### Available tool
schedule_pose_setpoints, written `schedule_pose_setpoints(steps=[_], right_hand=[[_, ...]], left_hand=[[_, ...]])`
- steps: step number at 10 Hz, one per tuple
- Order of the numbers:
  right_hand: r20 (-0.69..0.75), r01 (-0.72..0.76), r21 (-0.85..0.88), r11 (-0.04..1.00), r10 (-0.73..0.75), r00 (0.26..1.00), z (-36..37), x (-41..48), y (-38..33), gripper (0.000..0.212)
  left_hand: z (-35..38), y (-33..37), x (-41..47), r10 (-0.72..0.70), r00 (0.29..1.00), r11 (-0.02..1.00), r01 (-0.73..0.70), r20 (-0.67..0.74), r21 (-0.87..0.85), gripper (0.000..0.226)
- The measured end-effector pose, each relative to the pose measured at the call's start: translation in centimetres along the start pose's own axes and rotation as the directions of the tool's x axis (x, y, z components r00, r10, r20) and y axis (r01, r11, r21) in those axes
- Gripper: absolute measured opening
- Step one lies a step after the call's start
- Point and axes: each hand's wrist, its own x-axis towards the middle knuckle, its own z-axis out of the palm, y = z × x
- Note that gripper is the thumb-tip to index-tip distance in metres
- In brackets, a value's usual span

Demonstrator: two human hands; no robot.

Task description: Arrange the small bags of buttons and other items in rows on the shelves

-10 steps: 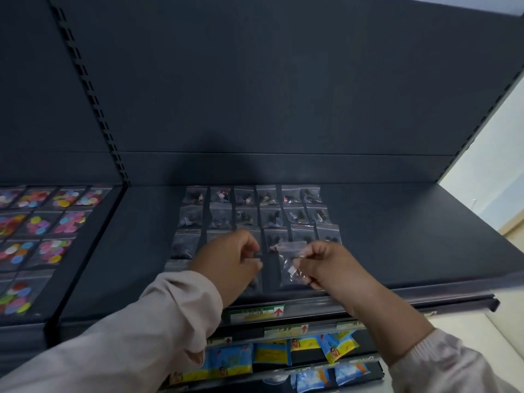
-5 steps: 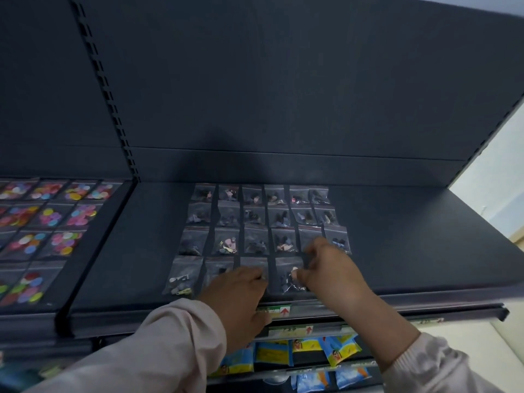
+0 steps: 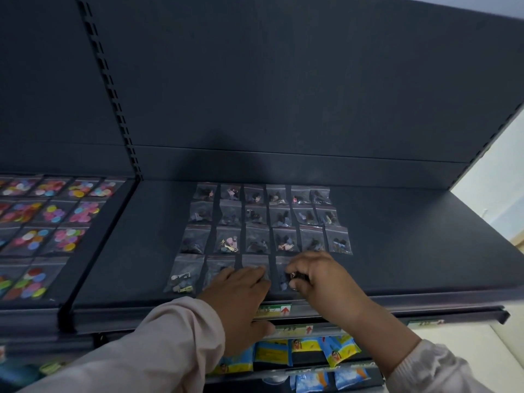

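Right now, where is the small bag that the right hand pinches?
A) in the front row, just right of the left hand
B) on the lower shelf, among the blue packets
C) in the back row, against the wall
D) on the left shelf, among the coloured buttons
A: the right hand pinches a small bag lying in the front row of the grid, beside the left hand, which presses flat on the next bag.

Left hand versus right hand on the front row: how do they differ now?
The left hand has straight fingers; the right hand has curled ones. The left hand rests flat on one small clear plastic bag of dark items; the right hand pinches the neighbouring clear bag. Both work the front row of the dark shelf.
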Motion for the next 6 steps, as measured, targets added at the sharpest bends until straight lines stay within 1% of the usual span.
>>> schedule_pose_setpoints(steps=[3, 5, 6], right_hand=[[-0.004, -0.015, 0.004, 1.000, 0.015, 1.000, 0.08, -0.06, 0.01, 0.028], [-0.025, -0.027, 0.028, 0.999, 0.028, 0.999, -0.16, -0.11, -0.30, 0.024], [-0.043, -0.038, 0.037, 0.999, 0.040, 0.998, -0.29, -0.09, -0.54, 0.021]], left_hand=[[-0.23, 0.13, -0.24, -0.002, 1.000, 1.000, 0.002, -0.007, -0.018, 0.076], [0.02, -0.26, -0.59, -0.018, 0.998, 0.998, 0.014, -0.068, -0.058, 0.076], [-0.27, -0.40, -1.00, -0.049, 0.991, 0.993, 0.035, -0.127, -0.109, 0.071]])
